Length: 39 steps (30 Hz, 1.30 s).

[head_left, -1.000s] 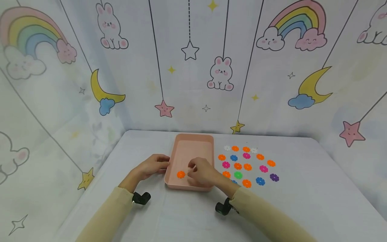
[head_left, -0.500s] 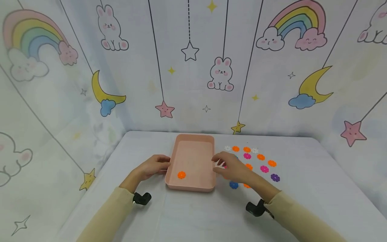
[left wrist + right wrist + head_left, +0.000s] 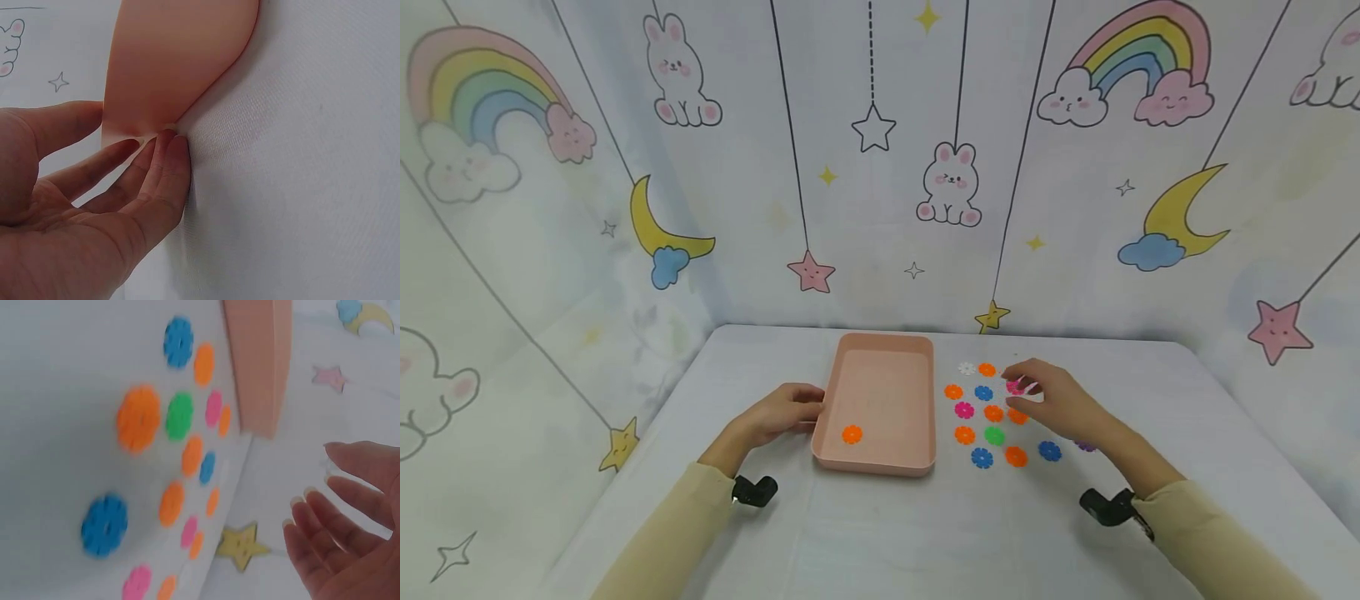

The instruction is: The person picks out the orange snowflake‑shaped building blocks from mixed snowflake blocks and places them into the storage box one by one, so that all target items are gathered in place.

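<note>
In the head view, a pink tray (image 3: pixel 880 367) holds one orange flower-shaped plastic disc (image 3: pixel 852 435) near its front left corner. My left hand (image 3: pixel 786 412) touches the tray's left wall; in the left wrist view its fingertips (image 3: pixel 178 147) lie against the outer side, with the thumb at the rim. My right hand (image 3: pixel 1060 404) hovers above the far right part of the loose discs, thumb and fingers apart. A magenta disc (image 3: pixel 1014 387) and an orange disc (image 3: pixel 1018 416) show beside its fingertips. Nothing is between those fingers in the right wrist view.
Orange, blue, magenta and white discs lie spread right of the tray, with a green disc (image 3: pixel 994 436) among them. A purple disc (image 3: pixel 1086 447) is partly hidden by the right wrist. Patterned cloth walls (image 3: pixel 850 217) enclose the white table (image 3: pixel 865 533).
My right hand has moved right from over the tray, past its right wall, to above the loose discs. My left hand stays at the tray, and the orange disc in it has not moved.
</note>
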### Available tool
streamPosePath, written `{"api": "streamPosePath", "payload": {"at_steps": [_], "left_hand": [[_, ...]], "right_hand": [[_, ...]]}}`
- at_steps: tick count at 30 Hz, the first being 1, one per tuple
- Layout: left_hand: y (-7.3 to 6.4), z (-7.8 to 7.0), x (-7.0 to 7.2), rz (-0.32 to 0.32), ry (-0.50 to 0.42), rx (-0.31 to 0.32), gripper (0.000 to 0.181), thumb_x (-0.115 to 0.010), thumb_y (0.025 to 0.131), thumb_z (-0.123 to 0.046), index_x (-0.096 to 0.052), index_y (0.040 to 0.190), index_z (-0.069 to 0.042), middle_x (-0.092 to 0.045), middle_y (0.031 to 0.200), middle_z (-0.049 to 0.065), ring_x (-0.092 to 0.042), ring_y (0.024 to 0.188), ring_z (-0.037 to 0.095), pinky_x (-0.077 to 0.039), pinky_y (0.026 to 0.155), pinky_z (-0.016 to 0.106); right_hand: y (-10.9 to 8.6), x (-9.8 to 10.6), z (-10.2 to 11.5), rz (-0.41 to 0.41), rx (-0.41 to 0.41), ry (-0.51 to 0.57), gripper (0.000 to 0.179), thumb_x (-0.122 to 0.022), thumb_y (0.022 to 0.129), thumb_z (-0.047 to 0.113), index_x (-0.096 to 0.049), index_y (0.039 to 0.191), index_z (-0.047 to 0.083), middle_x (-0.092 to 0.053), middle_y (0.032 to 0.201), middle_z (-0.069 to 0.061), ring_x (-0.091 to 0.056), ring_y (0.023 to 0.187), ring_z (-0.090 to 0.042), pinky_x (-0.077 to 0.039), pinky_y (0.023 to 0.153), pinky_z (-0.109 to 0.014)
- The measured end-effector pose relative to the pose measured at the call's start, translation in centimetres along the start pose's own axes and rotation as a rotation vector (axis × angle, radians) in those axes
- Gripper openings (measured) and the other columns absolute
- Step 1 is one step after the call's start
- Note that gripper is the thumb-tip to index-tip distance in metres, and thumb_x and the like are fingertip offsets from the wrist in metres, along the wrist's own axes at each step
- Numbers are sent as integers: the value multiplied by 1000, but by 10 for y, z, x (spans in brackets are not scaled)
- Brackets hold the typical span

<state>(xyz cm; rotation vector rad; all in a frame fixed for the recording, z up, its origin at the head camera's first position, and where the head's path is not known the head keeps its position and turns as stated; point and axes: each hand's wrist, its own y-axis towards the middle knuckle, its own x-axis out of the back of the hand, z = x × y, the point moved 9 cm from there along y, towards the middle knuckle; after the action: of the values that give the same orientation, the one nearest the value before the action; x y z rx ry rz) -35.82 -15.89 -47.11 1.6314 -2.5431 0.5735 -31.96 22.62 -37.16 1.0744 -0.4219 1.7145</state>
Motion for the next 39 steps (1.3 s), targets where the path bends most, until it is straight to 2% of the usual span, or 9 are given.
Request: {"api": "streamPosePath", "payload": {"at_steps": [3, 8, 10, 15, 19, 30, 39], "left_hand": [[0, 1, 1, -3, 1, 2, 45, -56, 105, -12, -48, 144, 9, -56, 140, 23, -63, 118, 29, -57, 98, 39], [-1, 2, 1, -3, -6, 6, 46, -56, 105, -12, -48, 144, 10, -56, 140, 24, -62, 118, 29, -56, 100, 41], [-1, 2, 1, 2, -7, 2, 46, -56, 105, -12, -47, 144, 10, -56, 140, 24, -62, 119, 30, -55, 101, 42], [0, 4, 2, -12, -7, 13, 45, -58, 104, -12, -49, 143, 8, -58, 138, 22, -63, 117, 29, -56, 100, 41], [1, 4, 1, -19, -9, 19, 45, -58, 104, -12, -49, 144, 8, -59, 138, 20, -63, 117, 28, -56, 100, 41], [2, 4, 2, -25, -9, 31, 46, -57, 104, -12, -48, 145, 8, -59, 137, 19, -63, 116, 27, -56, 100, 40], [3, 3, 2, -19, -21, 26, 46, -58, 104, -12, -48, 145, 7, -59, 137, 19, -63, 116, 27, -56, 100, 42]], "right_hand": [[-5, 17, -19, -28, -10, -27, 36, -73, 94, 11, -62, 126, -2, -66, 119, -16, -63, 106, -36, -58, 91, -52], [-13, 38, -55, -48, -89, -66, 37, -73, 94, 10, -61, 127, -3, -65, 118, -19, -63, 105, -35, -60, 86, -36], [-16, 42, -68, -43, -125, -71, 38, -73, 94, 11, -61, 127, -3, -65, 118, -20, -63, 105, -35, -60, 85, -35], [-21, 43, -100, -14, -174, -76, 38, -71, 96, 14, -61, 126, -6, -64, 119, -25, -63, 105, -38, -61, 86, -50], [-27, 40, -120, 26, -213, -83, 39, -71, 96, 14, -60, 125, -10, -64, 118, -28, -63, 103, -39, -60, 85, -52], [-39, 27, -153, 133, -316, -60, 39, -71, 95, 15, -61, 122, -11, -65, 110, -23, -61, 101, -38, -59, 87, -54], [-39, 23, -163, 150, -357, -68, 38, -72, 94, 20, -63, 119, -8, -66, 110, -20, -60, 103, -40, -59, 88, -54]]}}
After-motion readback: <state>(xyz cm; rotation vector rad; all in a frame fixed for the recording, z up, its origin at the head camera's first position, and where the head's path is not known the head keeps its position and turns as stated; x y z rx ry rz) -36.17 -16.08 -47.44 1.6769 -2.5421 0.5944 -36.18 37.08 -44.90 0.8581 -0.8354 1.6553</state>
